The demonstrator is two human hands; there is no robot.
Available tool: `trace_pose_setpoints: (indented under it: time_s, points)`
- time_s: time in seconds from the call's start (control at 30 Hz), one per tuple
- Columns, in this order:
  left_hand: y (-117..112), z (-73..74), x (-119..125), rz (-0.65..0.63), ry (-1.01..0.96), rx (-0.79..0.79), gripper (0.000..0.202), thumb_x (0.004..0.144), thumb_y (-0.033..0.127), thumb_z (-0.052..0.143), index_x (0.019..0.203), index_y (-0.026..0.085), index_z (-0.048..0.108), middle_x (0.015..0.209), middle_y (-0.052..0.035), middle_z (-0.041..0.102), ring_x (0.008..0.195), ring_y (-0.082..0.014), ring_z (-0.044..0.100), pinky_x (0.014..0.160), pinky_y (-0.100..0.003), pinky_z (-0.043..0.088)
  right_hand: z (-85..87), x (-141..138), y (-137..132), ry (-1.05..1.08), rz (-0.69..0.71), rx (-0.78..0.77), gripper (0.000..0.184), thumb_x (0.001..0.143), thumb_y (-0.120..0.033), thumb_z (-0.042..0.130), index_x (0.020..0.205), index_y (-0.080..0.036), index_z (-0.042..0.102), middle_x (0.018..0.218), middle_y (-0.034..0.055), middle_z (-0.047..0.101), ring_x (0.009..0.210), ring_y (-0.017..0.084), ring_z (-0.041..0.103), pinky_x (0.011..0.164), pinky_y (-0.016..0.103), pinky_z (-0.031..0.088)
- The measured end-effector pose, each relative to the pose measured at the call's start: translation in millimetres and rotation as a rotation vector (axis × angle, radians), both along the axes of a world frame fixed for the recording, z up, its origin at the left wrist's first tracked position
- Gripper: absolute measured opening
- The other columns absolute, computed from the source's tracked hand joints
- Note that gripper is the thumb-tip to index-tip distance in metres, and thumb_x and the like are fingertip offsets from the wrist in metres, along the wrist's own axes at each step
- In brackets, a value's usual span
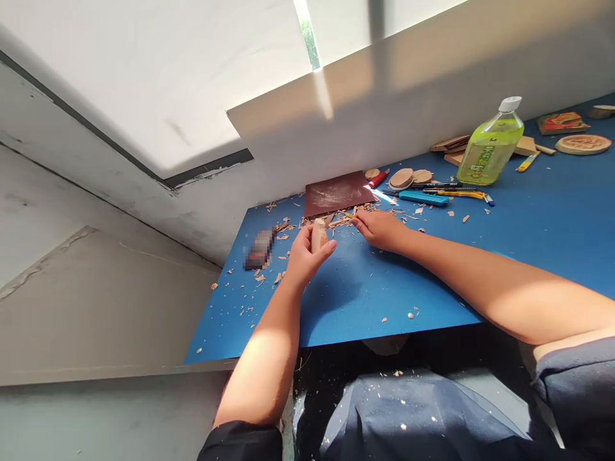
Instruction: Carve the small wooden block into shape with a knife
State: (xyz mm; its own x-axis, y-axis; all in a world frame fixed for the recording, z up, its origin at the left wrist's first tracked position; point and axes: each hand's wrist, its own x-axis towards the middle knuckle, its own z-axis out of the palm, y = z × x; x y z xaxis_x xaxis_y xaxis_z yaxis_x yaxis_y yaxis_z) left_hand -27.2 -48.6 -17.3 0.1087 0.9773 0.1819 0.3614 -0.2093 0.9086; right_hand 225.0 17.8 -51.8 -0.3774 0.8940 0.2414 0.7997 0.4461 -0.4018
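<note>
Closest to us, our lap is covered by a dark blue apron, flecked with pale wood chips. Our two forearms reach out over the front edge of a blue desk. Our left hand has a firm, closed grip around a pale wood block, which stands upright in the palm with its top above the fingers, just off the desk surface. Our right hand rests on the desk close beside the block, its fingers curled in a narrow grip around a small yellow-tipped tool. The hand hides most of the tool, so it looks like a small carving knife, though we can't be sure. Wood shavings lie scattered around both hands.

Left of the block lies a blurred dark object. Just beyond our hands is a dark red sheet of sandpaper, and past it are round wooden discs, a red-handled knife, a blue case and a row of pens. Farther back stands a green bottle with a white cap, beside wood offcuts. At the far end of the desk lie a round carved plaque and a colourful printed card.
</note>
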Motion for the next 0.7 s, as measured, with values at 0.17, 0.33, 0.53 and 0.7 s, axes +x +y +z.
trace_pose_setpoints:
  time_s: [0.17, 0.33, 0.53, 0.7]
  points:
    - [0, -3.3, -4, 0.003, 0.373, 0.340, 0.054, 0.079, 0.051, 0.091, 0.121, 0.024, 0.069, 0.142, -0.0130, 0.057, 0.136, -0.0339, 0.059, 0.119, -0.051, 0.049, -9.9, 6, 14, 0.371, 0.226, -0.056, 0.041, 0.110, -0.052, 0.046, 0.109, -0.019, 0.070, 0.101, 0.0096, 0.076, 0.090, 0.023, 0.065, 0.080, 0.031, 0.042]
    - [3, -4.8, -5, 0.045, 0.408, 0.408, 0.052, 0.079, 0.051, 0.091, 0.119, 0.023, 0.071, 0.164, -0.0153, 0.042, 0.155, -0.0391, 0.044, 0.131, -0.057, 0.036, 2.2, 4, 7, 0.594, 0.297, -0.234, 0.047, 0.106, -0.062, 0.053, 0.106, -0.018, 0.072, 0.077, 0.0005, 0.061, 0.069, 0.016, 0.052, 0.067, 0.028, 0.040]
    - [-3, -2.7, 2, -0.015, 0.344, 0.201, 0.055, 0.086, 0.056, 0.082, 0.125, 0.023, 0.063, 0.111, -0.0063, 0.073, 0.095, -0.0231, 0.069, 0.086, -0.037, 0.056, 24.8, -1, -21, 0.597, 0.450, -0.588, 0.057, 0.105, -0.073, 0.054, 0.093, -0.019, 0.067, 0.062, -0.0051, 0.046, 0.054, 0.011, 0.041, 0.053, 0.025, 0.033]
    - [-5, -3.3, 5, -0.003, 0.379, 0.226, 0.058, 0.083, 0.056, 0.085, 0.126, 0.023, 0.062, 0.110, -0.0050, 0.074, 0.091, -0.0213, 0.068, 0.081, -0.033, 0.052, 28.8, -6, -27, 0.556, 0.487, -0.629, 0.062, 0.103, -0.079, 0.053, 0.085, -0.020, 0.063, 0.060, -0.0059, 0.043, 0.052, 0.010, 0.035, 0.050, 0.025, 0.029]
